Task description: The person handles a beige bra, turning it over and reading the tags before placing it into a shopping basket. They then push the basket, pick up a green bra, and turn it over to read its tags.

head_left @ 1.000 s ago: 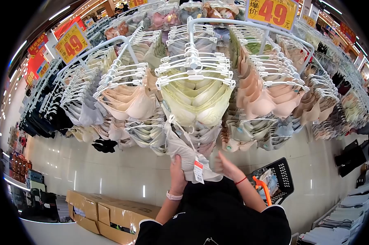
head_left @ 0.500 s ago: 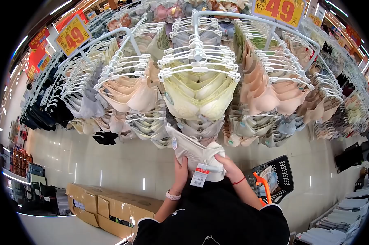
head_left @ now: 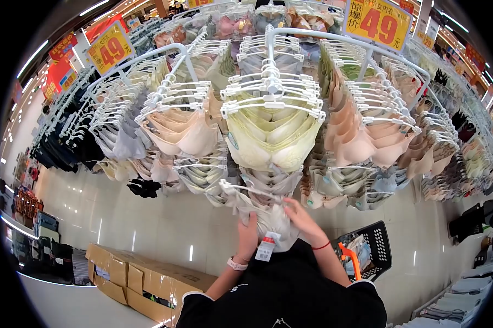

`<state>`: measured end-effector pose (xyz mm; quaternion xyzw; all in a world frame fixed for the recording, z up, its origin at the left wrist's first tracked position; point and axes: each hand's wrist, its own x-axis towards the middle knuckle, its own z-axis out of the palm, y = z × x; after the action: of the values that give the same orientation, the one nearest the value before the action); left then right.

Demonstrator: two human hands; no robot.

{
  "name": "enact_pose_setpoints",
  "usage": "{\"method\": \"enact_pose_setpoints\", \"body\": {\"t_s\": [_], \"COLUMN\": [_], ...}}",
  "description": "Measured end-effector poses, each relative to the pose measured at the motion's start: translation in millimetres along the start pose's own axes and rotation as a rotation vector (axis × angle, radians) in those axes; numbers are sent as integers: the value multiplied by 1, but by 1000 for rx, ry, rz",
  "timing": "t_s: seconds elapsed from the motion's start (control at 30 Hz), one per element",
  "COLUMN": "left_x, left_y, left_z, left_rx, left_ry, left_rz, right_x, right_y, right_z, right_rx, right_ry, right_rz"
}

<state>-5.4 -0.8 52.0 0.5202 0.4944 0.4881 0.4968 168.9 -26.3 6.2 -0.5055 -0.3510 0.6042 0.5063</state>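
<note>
A pale off-white bra (head_left: 272,218) on a white hanger (head_left: 245,188) is held in front of my body, below the front rack. My left hand (head_left: 247,236) is closed on its left side, thumb upright against the fabric and the other fingers hidden behind. My right hand (head_left: 302,220) grips its upper right edge near the hanger's end. A white and red price tag (head_left: 265,247) dangles from the lower edge. Just beyond hang light yellow bras (head_left: 273,142) on white hangers, with greyish ones (head_left: 271,179) below them.
Racks of peach bras (head_left: 183,131) and [more] peach bras flank the middle row. A black shopping basket (head_left: 378,246) with an orange handle (head_left: 349,259) stands on the floor at my right. Cardboard boxes (head_left: 148,279) lie at lower left. Yellow price signs (head_left: 378,23) top the rails.
The bra has turned, its hanger now lying flatter and more of the cups facing up. My right hand has shifted up to its top edge. The tag hangs slightly lower.
</note>
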Motion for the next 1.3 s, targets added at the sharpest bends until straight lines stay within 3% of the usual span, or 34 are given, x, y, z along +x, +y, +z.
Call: {"method": "enact_pose_setpoints", "body": {"t_s": [0.07, 0.13, 0.27, 0.47, 0.53, 0.67, 0.7, 0.93, 1.03, 1.13, 1.23, 1.3], "left_x": [-9, -7, 0, 13, 20, 41, 42, 32, 38, 30, 21, 13], "left_y": [-4, -21, -34, -8, -11, -17, -14, 1, 6, 21, 29, 27], "left_z": [8, 10, 4, 0, -4, -20, -26, -21, -22, -28, -29, -26], "left_rx": [-129, -177, -185, -257, -247, -222, -10, -280, -444, -286, -200, -168], "left_ry": [-62, -89, -160, -195, -176, -240, -215, -136, -244, -300, -330, -348], "left_rz": [-5, 12, 19, -136, -60, -35, -16, -156, -100, -60, -36, 13], "right_x": [-2, -3, 0, -1, 11, 11, 9, 4, 9, 6, 1, -11], "right_y": [17, 28, 22, 1, 7, -18, -20, -15, -15, -15, -20, -36], "right_z": [27, 51, 51, 55, 45, 42, 38, 27, 25, 15, 24, 33], "right_rx": [-324, -174, -403, -191, -117, -56, -70, -20, 13, -215, -934, -671], "right_ry": [39, 85, 266, 284, 257, 464, 492, 412, 461, 425, 569, 325], "right_rz": [-246, -81, -170, -272, -231, -334, -339, -274, -357, -304, -690, -641]}}
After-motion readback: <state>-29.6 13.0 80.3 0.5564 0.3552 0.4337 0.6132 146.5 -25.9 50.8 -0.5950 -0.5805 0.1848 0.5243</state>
